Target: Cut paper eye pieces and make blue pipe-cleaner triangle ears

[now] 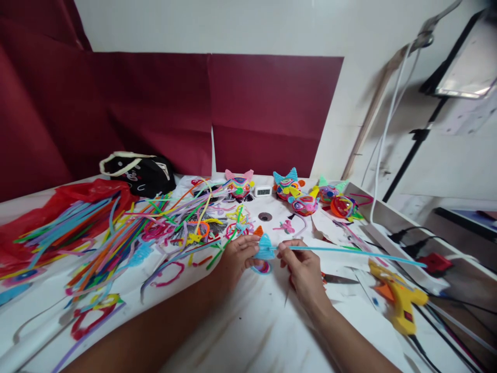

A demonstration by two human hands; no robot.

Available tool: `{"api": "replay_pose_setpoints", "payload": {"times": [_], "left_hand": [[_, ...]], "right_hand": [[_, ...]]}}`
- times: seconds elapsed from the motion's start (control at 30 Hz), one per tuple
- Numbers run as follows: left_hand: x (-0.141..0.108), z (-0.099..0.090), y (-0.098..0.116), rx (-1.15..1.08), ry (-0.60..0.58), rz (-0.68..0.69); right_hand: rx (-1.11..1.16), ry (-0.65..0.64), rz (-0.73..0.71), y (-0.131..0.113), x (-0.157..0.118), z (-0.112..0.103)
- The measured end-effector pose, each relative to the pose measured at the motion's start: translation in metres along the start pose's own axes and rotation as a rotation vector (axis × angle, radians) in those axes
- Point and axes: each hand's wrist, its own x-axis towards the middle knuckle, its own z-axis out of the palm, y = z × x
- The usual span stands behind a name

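Note:
My left hand (243, 254) holds a small light-blue triangular piece (265, 247) made of pipe cleaner, with its fingertips at the left side. To its right, my right hand (297, 259) pinches a long light-blue pipe cleaner (361, 252) that runs from the piece out to the right, towards the red plug. Under my hands lies a ring-shaped coloured piece (264, 268), partly hidden. A small orange piece (259, 231) shows just above my left fingers. Scissors (339, 279) lie beside my right hand, their handles mostly hidden.
Bundled pipe cleaners (104, 243) and a red plastic bag (89, 191) cover the left. Finished colourful animal heads (287, 185) and a small clock (263, 191) stand at the back. A yellow glue gun (402, 300) and a power strip (411, 259) lie right.

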Motion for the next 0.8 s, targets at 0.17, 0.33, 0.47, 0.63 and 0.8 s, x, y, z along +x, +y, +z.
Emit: {"api": "replay_pose_setpoints", "payload": {"times": [0.17,0.33,0.47,0.63,0.8], "left_hand": [[0.001,0.001,0.001,-0.024,0.003,-0.002],[0.001,0.001,0.001,-0.013,-0.057,0.009],[-0.001,0.002,0.002,0.027,-0.106,0.0],[-0.001,0.0,0.002,0.135,-0.1,0.005],[-0.001,-0.001,0.001,0.217,-0.067,0.023]], "right_hand": [[0.022,-0.082,0.034,0.002,-0.004,0.003],[-0.008,-0.072,0.035,0.001,-0.005,0.007],[-0.031,-0.081,0.04,0.0,-0.005,0.007],[-0.095,-0.129,0.01,0.007,-0.005,0.005],[-0.099,-0.167,0.012,0.015,-0.006,0.004]]}}
